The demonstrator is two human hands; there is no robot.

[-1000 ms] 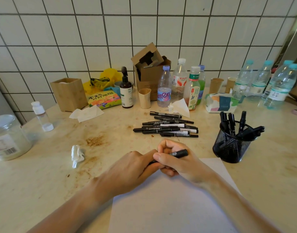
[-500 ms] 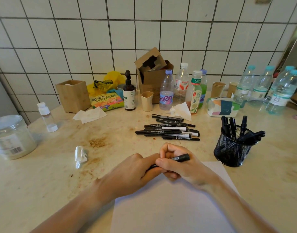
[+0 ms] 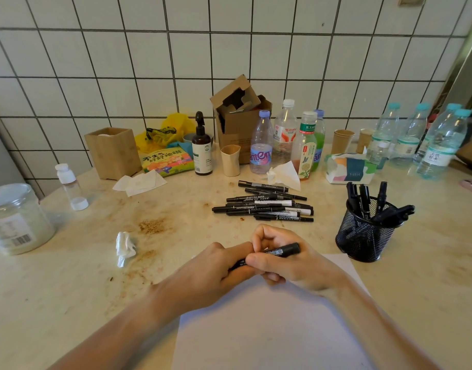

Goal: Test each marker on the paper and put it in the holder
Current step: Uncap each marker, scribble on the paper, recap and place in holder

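You had the black felt-tip marker [image 3: 279, 252] gripped in both hands above the white paper sheet [image 3: 269, 329]: right hand [image 3: 288, 260] round the barrel, left hand [image 3: 213, 273] on the near end. Looked like uncapping. Next you'd need the tip on paper, then the black mesh holder [image 3: 363, 236].

Stained desk [image 3: 69, 289] carried a plastic jar [image 3: 16, 217] at left, crumpled tissue [image 3: 125, 247], wooden box [image 3: 113, 152], cardboard box [image 3: 240, 121], drink bottles [image 3: 261, 145] and tissue pack [image 3: 349, 168] along the tiled wall [image 3: 176, 62].
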